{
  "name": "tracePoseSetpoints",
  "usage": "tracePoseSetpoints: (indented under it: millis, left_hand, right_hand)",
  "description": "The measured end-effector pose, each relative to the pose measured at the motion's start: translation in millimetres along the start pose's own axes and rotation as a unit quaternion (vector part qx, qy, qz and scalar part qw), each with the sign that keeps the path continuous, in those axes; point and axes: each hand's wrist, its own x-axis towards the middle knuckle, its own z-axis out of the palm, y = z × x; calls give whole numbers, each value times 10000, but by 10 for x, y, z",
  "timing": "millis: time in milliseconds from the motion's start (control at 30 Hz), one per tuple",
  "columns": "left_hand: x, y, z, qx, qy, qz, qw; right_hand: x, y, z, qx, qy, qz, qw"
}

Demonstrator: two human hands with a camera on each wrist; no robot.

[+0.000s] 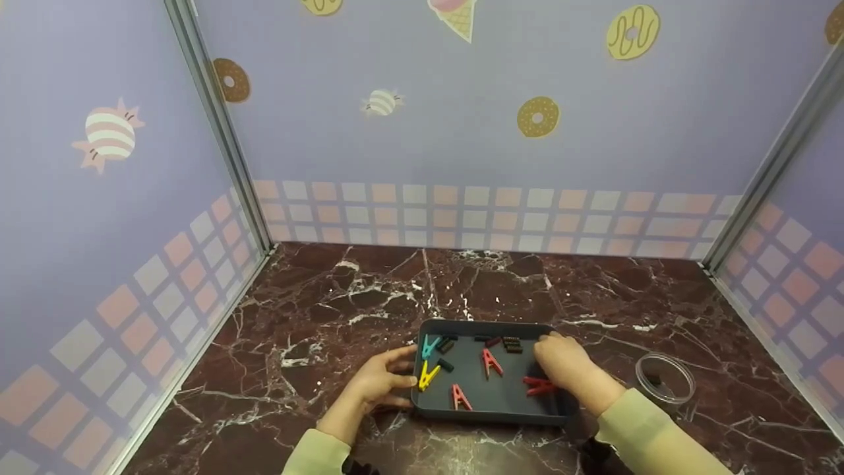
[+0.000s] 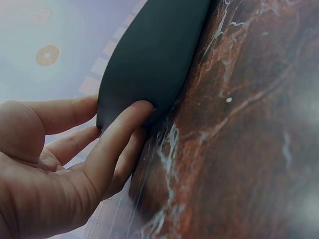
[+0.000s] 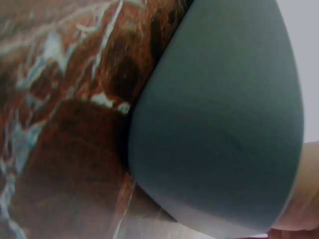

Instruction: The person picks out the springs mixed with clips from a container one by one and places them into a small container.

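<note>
A dark grey rectangular tray (image 1: 491,417) lies in front of me in the head view. My left hand (image 1: 379,380) touches its left side, and the left wrist view shows extended fingertips against the outer wall. Over the tray's right end reaches my right hand (image 1: 566,361); its fingertips are hidden, so what it holds does not show. Beside that hand is a red clip (image 1: 539,386). Two other red clips (image 1: 490,364) (image 1: 460,398), a teal clip (image 1: 428,346) and a yellow clip (image 1: 428,376) lie inside, with several small dark blocks (image 1: 512,344).
Right of the tray stands a round clear container (image 1: 690,394) holding a small dark block (image 1: 653,379). The tabletop (image 1: 316,297) is dark red marble pattern. Purple printed panels (image 1: 461,152) enclose the back and both sides.
</note>
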Motion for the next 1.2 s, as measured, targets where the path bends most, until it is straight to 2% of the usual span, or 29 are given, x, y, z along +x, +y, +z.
tracePoseSetpoints:
  millis: [133, 233, 367, 467, 667, 800, 1033, 1200]
  left_hand:
    - [3, -1, 7, -37, -6, -7, 10000]
    - [9, -3, 9, -71, -11, -16, 10000]
    - [11, -6, 9, -61, -11, -14, 10000]
    - [10, -2, 7, -26, 3, -31, 10000]
    - [2, 6, 8, 20, 27, -47, 10000]
    - [-7, 14, 3, 44, 31, -55, 10000]
    - [0, 8, -2, 54, 17, -71, 10000]
    - [2, 7, -2, 23, 29, -90, 10000]
  right_hand:
    - [10, 26, 18, -43, 41, -39, 10000]
    - [16, 35, 36, 111, 86, -10, 9999]
    - [32, 34, 79, 688, 20, 73, 9976]
    - [40, 24, 116, 1168, -10, -3, 9932]
    - [14, 30, 168, 1749, 211, -116, 9843]
    - [-7, 72, 156, 1844, 251, -108, 9825]
    - [-12, 89, 123, 1781, 72, -15, 9840]
    - [29, 60, 161, 2175, 72, -48, 9760]
